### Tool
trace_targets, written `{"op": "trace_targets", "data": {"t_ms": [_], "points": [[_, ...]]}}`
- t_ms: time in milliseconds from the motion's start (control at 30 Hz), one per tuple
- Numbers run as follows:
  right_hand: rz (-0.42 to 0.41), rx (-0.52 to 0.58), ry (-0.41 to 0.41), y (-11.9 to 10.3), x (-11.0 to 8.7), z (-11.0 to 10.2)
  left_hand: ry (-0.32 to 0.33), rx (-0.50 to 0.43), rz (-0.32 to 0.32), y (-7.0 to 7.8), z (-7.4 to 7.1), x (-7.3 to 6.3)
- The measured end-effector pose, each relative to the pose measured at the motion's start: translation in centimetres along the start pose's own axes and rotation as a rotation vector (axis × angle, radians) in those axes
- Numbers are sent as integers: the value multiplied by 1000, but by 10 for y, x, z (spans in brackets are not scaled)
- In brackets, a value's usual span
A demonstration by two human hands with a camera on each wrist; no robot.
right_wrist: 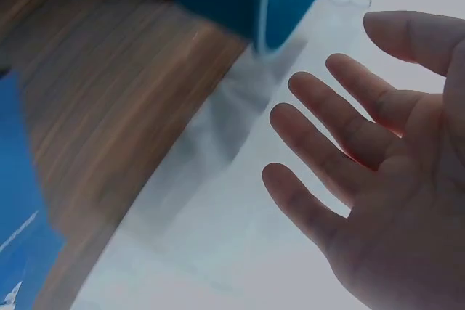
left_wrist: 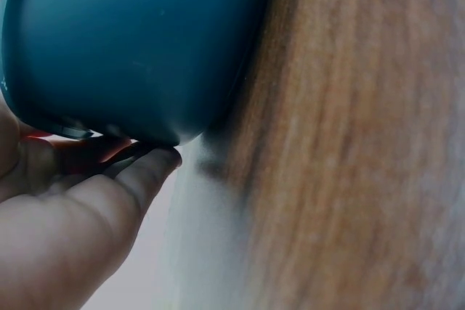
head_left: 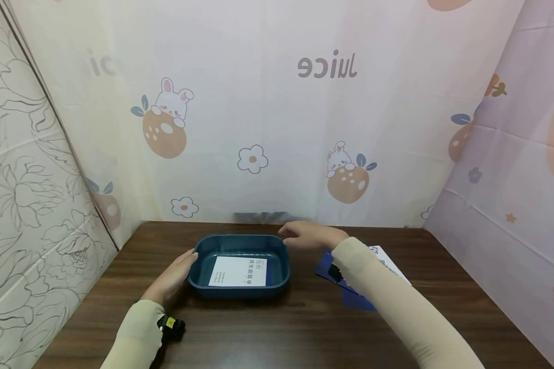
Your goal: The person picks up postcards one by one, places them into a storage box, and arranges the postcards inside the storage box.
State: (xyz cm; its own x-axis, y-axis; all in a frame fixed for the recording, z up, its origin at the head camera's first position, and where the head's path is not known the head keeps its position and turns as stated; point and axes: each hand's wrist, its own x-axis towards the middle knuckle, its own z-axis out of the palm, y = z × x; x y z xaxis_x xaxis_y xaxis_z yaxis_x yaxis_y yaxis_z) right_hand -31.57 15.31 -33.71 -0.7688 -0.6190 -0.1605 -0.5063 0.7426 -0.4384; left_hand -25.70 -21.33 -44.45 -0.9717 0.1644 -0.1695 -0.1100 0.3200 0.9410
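Observation:
A dark teal rectangular basin [head_left: 238, 292] stands on the wooden table. Inside it lies a white-covered booklet [head_left: 233, 271] with printed characters and a blue edge. My left hand [head_left: 177, 274] rests against the basin's left side, fingertips at the rim; the left wrist view shows the fingers [left_wrist: 149, 172] along the outer wall. Near the basin's back right corner, my right hand [head_left: 311, 234] is raised above the table. In the right wrist view its fingers [right_wrist: 312, 143] are spread apart and its palm holds nothing.
To the right, partly under the right forearm, lie blue and white printed booklets [head_left: 357, 300]. Dark straps with small devices [head_left: 172, 327] sit at the wrists. Printed curtains [head_left: 268, 113] hang behind the table [head_left: 277, 335] and along both sides.

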Motion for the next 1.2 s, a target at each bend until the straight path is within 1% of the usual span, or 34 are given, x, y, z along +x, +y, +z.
{"op": "trace_targets", "data": {"t_ms": [133,267,400,500,633,700,900,1100,1200], "points": [[4,4,16,21,-16,-9,4,-1,-16,0,-1,1],[35,5,37,40,-30,-16,6,4,-24,1,-1,1],[49,1,63,57,-39,-19,2,5,-24,3,-2,0],[58,16,65,66,-46,-20,5,6,-29,4,-2,0],[92,61,44,78,-54,-17,1,8,-31,3,-2,0],[109,66,40,83,-58,-15,-1,0,-32,3,-2,0],[179,70,29,101,-64,-9,-4,-1,-33,3,-1,0],[273,71,2,118,-70,2,1,-1,-29,4,0,-1],[304,62,-8,125,-72,8,2,3,-27,3,0,-1]]}}
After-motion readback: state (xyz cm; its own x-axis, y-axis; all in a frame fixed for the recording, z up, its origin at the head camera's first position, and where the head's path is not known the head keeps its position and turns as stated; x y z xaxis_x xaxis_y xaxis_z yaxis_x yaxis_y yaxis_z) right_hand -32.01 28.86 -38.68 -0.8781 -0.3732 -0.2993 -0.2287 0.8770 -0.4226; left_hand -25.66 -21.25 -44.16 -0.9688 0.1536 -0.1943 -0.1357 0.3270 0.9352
